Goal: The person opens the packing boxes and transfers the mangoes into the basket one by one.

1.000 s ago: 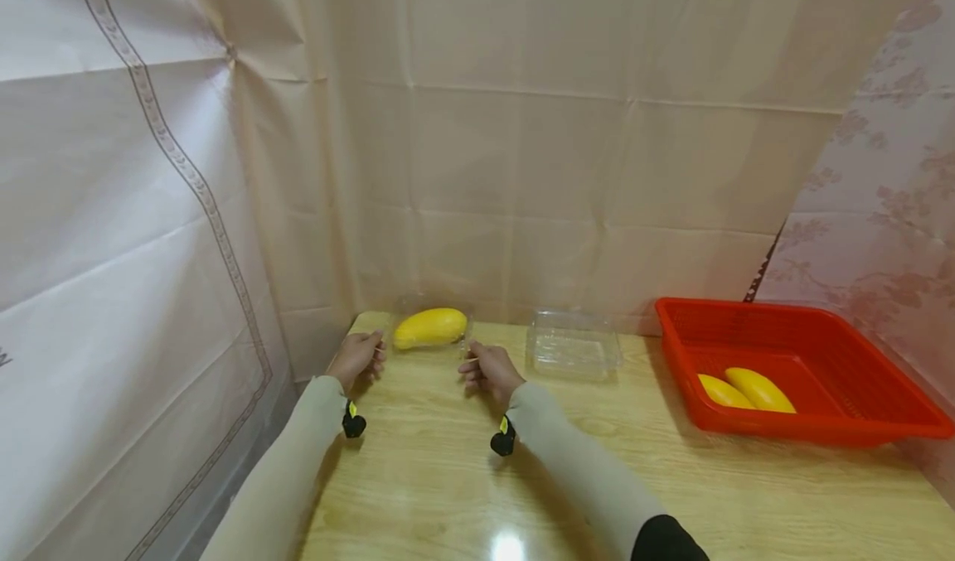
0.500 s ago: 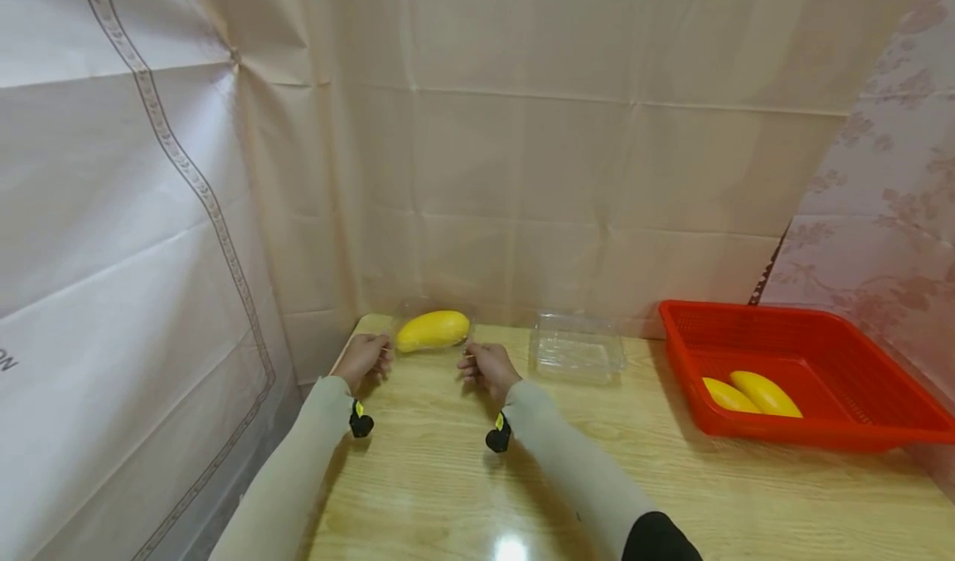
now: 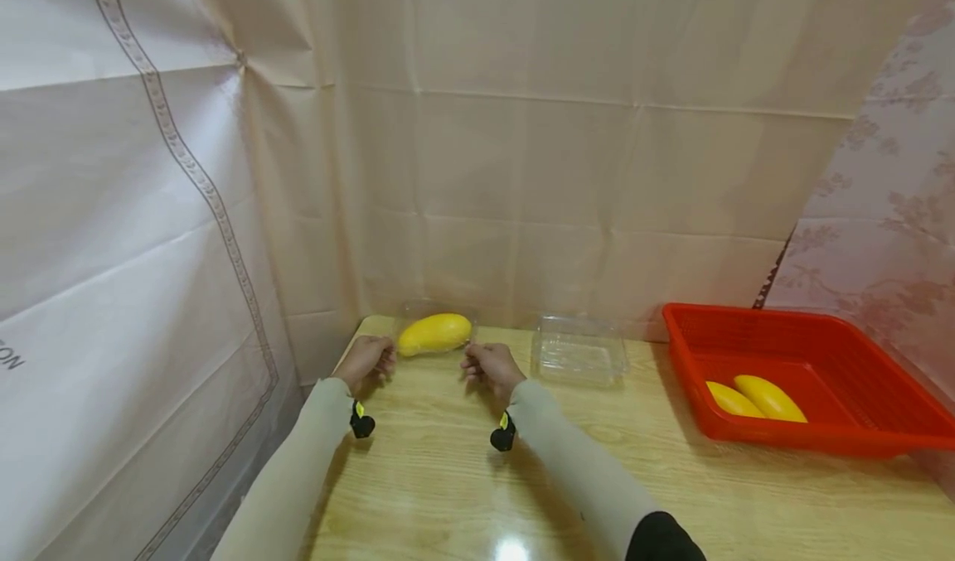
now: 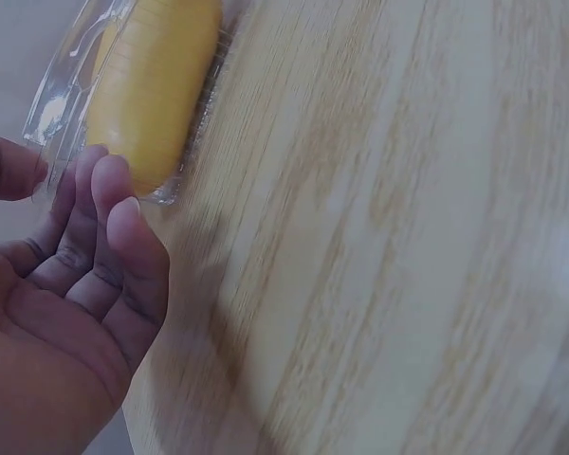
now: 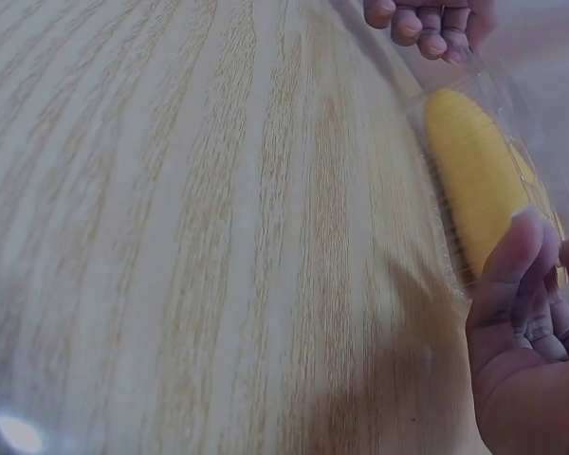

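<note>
A clear plastic clamshell box (image 4: pixel 52 114) at the back left of the table holds one yellow, mango-like fruit (image 3: pixel 436 334). At its left end is my left hand (image 3: pixel 367 360), whose thumb and fingers pinch the thin plastic rim in the left wrist view. My right hand (image 3: pixel 492 367) grips the opposite end, thumb and fingertips meeting at the box's near right corner in the right wrist view. The fruit (image 5: pixel 474 175) lies lengthwise between the two hands, seen through the plastic. The lid's raised part shows behind the fruit.
A second clear plastic box (image 3: pixel 580 350) stands just right of my right hand. Farther right, a red plastic basket (image 3: pixel 809 438) holds two more yellow fruits (image 3: pixel 768 398). Hanging cloth (image 3: pixel 485 155) borders the wooden table (image 3: pixel 425 478) at the back and sides.
The head view has shifted slightly. Both hands stay at the ends of the box with the fruit; the left hand has come a little closer to it.
</note>
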Demonstrator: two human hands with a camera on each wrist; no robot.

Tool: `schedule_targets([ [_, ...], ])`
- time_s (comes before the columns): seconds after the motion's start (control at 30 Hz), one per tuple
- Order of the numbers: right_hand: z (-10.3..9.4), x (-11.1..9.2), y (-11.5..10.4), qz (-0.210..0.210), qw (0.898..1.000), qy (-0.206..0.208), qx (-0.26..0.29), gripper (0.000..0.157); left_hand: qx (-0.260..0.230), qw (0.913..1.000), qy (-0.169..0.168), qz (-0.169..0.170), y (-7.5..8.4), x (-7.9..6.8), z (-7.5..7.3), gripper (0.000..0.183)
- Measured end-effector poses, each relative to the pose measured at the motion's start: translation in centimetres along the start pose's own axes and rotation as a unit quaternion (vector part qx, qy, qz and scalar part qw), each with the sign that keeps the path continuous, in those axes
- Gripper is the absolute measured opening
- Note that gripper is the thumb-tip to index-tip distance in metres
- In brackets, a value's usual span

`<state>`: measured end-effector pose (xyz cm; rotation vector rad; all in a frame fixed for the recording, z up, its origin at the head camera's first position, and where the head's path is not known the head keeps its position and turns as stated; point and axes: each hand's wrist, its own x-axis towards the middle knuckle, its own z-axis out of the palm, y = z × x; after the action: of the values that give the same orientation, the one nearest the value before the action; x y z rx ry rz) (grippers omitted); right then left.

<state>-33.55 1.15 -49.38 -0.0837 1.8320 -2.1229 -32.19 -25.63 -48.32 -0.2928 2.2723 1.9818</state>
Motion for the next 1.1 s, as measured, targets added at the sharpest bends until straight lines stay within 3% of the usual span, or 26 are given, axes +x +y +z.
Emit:
schedule_targets([
  [0.3, -0.9, -0.5, -0.1, -0.015, 1.0, -0.014, -0.005, 0.027, 0.01, 0.9999, -0.008, 0.01, 0.2, -0.7, 0.3, 0.026],
  [0.63, -2.5, -2.0, -0.9, -0.008, 0.996, -0.081, -0.02, 0.032, 0.034, 0.9977, -0.041, 0.041, 0.2, -2.4, 0.4, 0.028],
  [0.87, -3.6, -3.2, -0.9, -0.01, 0.994, -0.108, -0.032, 0.027, 0.049, 0.995, -0.064, 0.06, -0.2, -3.7, 0.9, 0.028],
  [1.1, -4.7, -4.7, -1.2, -0.005, 0.99, -0.131, -0.048, 0.027, 0.069, 0.9937, -0.069, 0.056, -0.1, -5.3, 1.4, 0.023],
])
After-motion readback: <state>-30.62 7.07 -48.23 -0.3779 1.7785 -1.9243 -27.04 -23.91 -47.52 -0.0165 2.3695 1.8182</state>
